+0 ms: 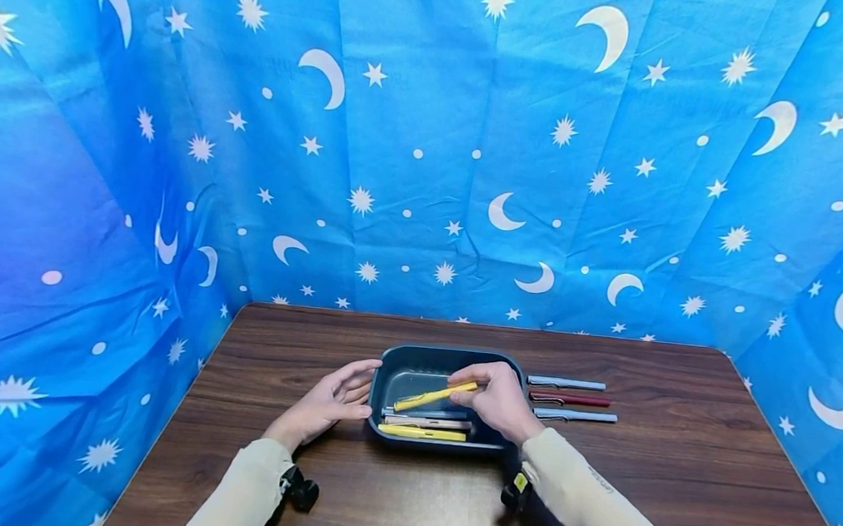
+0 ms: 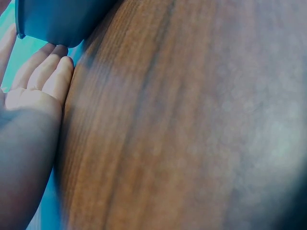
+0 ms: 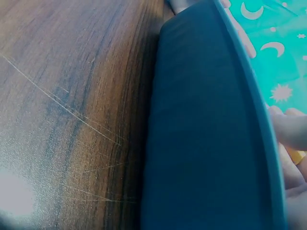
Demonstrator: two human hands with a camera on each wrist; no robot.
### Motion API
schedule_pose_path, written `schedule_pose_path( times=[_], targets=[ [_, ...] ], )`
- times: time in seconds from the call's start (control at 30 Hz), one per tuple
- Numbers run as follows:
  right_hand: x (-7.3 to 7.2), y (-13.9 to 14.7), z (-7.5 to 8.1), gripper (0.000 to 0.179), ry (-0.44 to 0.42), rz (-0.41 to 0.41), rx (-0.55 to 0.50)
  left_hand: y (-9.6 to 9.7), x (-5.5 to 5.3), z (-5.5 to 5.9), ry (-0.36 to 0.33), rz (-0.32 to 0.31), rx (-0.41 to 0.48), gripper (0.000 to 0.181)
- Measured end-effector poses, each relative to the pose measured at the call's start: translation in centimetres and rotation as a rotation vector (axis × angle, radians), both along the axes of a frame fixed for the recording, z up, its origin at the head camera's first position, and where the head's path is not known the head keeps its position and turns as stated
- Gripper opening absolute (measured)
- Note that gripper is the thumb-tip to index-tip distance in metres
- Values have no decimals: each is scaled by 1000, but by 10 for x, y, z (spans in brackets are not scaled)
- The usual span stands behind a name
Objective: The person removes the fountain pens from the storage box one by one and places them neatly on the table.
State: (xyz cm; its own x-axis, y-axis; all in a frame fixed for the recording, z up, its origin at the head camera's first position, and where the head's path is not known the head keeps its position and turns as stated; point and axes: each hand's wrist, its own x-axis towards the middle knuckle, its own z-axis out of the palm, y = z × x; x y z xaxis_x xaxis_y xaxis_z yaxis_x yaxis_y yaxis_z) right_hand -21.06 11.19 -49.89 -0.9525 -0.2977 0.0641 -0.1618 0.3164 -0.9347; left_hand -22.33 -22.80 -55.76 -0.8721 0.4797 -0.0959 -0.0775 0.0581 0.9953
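Note:
A dark blue-grey plastic bin (image 1: 451, 354) stands on the table. Over its inside, my right hand (image 1: 501, 402) pinches a yellow pen (image 1: 434, 395) between thumb and fingers, the pen slightly tilted. Along the bin's near side lie another yellow pen (image 1: 422, 433), a pale pinkish pen (image 1: 426, 422) and a dark pen (image 1: 401, 412) partly covered from sight. My left hand (image 1: 330, 401) rests against the bin's left end with its fingers spread and fairly straight. In the left wrist view, the left fingers (image 2: 41, 72) reach to the bin wall (image 2: 62, 21). The bin's side (image 3: 206, 120) fills much of the right wrist view.
Right of the bin, a light blue pen (image 1: 569, 384), a dark red pen (image 1: 571, 400) and another light blue pen (image 1: 577, 415) lie side by side on the brown wooden table (image 1: 400, 512). A blue cloth (image 1: 434, 114) with moons and stars hangs behind and at both sides.

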Motion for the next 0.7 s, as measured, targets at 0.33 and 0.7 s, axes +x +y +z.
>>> schedule_pose_path(
  times=[0.33,0.7],
  targets=[
    [1,5,3,19,-62,-5,-84,0,-1,-2,14,-5,2,73],
    [2,9,2,23,-114,10,-184,0,-1,-1,10,-4,4,73]
  ],
)
